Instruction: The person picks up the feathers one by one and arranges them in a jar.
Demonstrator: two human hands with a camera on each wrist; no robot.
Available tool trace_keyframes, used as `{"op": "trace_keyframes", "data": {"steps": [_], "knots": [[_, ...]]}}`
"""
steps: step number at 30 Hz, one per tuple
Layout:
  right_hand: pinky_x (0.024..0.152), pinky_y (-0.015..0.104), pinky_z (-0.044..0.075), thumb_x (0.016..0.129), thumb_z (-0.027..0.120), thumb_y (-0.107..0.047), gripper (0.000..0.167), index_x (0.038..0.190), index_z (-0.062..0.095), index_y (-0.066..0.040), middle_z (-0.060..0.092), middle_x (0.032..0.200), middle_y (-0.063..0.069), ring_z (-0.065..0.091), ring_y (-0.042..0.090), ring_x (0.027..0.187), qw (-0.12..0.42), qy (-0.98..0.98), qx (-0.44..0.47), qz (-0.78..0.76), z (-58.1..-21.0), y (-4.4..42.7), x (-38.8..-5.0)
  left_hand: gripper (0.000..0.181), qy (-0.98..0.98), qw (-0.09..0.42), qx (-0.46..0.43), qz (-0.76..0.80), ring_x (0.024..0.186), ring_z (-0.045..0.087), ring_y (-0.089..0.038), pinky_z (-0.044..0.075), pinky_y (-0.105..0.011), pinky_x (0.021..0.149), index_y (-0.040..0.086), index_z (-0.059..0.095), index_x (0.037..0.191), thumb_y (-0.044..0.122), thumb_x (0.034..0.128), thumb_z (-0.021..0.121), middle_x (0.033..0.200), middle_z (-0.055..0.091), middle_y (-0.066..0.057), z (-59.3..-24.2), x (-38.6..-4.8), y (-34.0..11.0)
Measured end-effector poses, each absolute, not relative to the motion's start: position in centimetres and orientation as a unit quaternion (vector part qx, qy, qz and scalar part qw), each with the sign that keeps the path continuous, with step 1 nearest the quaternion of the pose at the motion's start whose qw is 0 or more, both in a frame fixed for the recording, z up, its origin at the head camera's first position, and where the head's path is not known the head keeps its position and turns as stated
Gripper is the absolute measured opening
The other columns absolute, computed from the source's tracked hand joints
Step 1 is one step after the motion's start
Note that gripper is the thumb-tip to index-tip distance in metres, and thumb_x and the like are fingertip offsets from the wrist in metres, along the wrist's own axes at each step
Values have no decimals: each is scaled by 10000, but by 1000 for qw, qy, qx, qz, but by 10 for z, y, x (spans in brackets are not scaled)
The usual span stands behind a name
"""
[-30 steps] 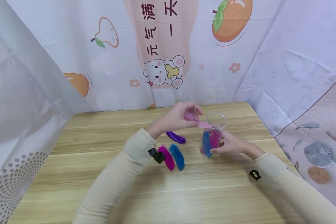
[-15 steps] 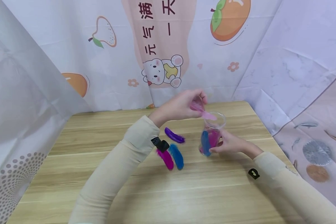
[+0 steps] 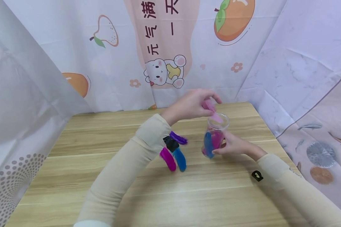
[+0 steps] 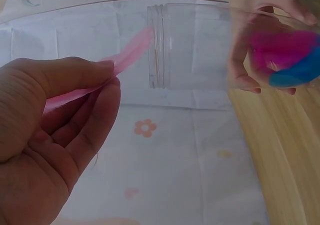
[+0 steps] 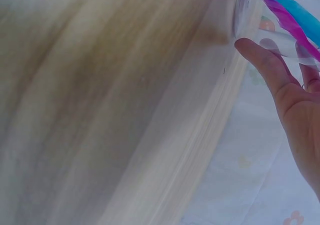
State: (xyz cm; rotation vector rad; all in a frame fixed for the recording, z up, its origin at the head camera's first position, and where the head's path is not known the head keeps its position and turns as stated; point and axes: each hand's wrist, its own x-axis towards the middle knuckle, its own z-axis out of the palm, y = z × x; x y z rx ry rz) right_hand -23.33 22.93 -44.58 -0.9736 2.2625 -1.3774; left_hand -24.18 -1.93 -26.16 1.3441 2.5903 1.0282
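A clear jar (image 3: 218,126) stands upright on the right part of the table, with a blue feather (image 3: 208,144) and a magenta feather (image 3: 217,138) inside. Around its lower part curl the fingers of the right hand (image 3: 236,145). Above the rim, the left hand (image 3: 194,105) pinches a light pink feather (image 3: 216,118). In the left wrist view, that pink feather (image 4: 134,49) sticks out from the left hand (image 4: 55,115) between thumb and fingertips, its tip at the mouth of the jar (image 4: 195,47). The right wrist view shows the right hand (image 5: 292,95) against the jar.
On the wooden table (image 3: 216,195) lie a purple feather (image 3: 178,138), a magenta feather (image 3: 168,160) and a blue feather (image 3: 180,160), left of the jar and partly beneath the left wrist. A printed curtain (image 3: 116,69) hangs behind the table.
The left hand has moved up and to the right with the pink feather, whose tip now points down at the jar's mouth. The right hand and the jar have barely moved.
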Motion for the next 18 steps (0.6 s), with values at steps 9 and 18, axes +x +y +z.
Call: {"op": "trace_keyframes", "data": {"steps": [9, 18], "knots": [[784, 390, 614, 796, 872, -65, 907, 1491, 292, -113, 496, 1354, 192, 564, 386, 1147, 158, 784, -348, -489, -447, 230, -234, 333, 835, 33, 465, 293, 868, 666, -94, 523, -169, 822, 54, 667, 1229, -14, 907, 721, 1037, 690, -27, -257, -242, -5], [822, 384, 604, 791, 875, -67, 931, 1510, 284, -67, 518, 1352, 196, 576, 361, 1136, 163, 785, -346, -487, -446, 231, -234, 432, 838, 72, 448, 304, 1029, 674, -136, 542, -191, 858, 76, 611, 1314, 45, 908, 756, 1270, 653, -58, -258, -242, -4]]}}
